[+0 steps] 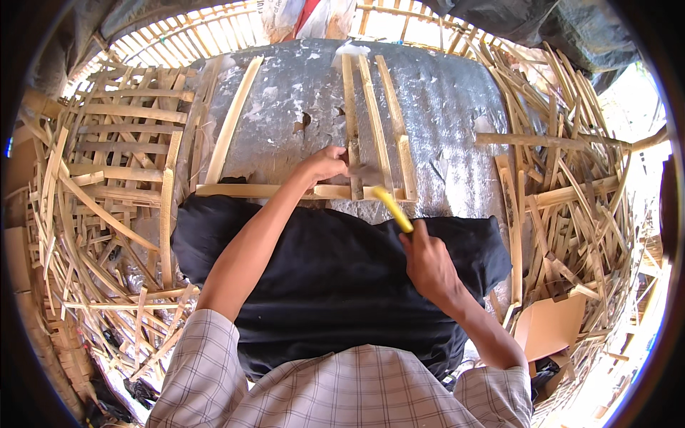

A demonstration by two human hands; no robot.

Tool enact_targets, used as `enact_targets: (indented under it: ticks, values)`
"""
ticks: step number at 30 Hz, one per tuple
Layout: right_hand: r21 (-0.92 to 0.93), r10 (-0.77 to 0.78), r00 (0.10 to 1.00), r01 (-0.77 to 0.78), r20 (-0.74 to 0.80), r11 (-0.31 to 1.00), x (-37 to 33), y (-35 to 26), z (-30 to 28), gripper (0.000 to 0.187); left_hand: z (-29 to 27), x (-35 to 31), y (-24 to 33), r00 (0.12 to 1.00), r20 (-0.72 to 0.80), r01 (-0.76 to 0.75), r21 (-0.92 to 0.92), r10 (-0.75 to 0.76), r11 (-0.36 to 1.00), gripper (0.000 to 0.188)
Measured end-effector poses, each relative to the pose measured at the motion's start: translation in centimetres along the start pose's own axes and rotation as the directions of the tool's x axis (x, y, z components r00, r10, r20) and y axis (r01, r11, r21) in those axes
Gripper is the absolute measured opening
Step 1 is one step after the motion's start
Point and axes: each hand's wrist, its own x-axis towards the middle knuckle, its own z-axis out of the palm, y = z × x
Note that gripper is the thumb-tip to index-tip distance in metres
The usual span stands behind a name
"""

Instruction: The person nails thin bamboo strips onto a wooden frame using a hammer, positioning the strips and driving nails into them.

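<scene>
Above black cloth (328, 257), right hand (429, 265) wraps fully round the hammer (392, 210), its blurred head (367, 173) beyond the grip, near the slats (374, 121), left hand (328, 164) curls beside them, hold unclear.

Bright daylight is streaming through the bamboo slats (182, 44) along the top of the frame, and the right edge is washing out to white. The grey sheet (457, 93) is throwing back a patchy, silvery glare right of centre, while the black cloth (342, 264) below is swallowing light, its folds showing only faintly. The head of the hammer (394, 211) I'm holding is smearing into a grey blur. The fisheye lens is bending edges toward the rim, black is filling the corners, and bluish fringes are glowing at lower left.
</scene>
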Motion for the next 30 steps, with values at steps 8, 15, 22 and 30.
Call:
enact_targets:
  ticks: [8,15,22,30]
  values:
    - [0.067,-0.204,0.932,0.234,-0.299,0.97,-0.2,-0.6,-0.2,0.021,0.0,1.2,-2.1,0.999,0.025,-0.019,-0.062,0.021,0.998,0.096]
    - [-0.053,-0.188,0.978,0.184,-0.094,0.982,-0.3,-1.6,-3.0,0.022,-0.4,-2.2,1.9,0.996,0.081,0.042,-0.059,-0.038,0.997,0.099]
    - [-0.141,-0.164,0.986,0.159,-0.027,0.977,-0.3,0.9,-1.0,0.024,0.8,1.6,-2.1,0.998,-0.049,-0.039,-0.016,0.038,0.999,0.076]
    - [0.017,-0.146,0.975,0.151,-0.165,0.988,-0.5,0.3,-0.6,0.024,-0.3,-1.6,1.2,0.997,0.069,0.031,-0.061,-0.027,0.998,0.104]
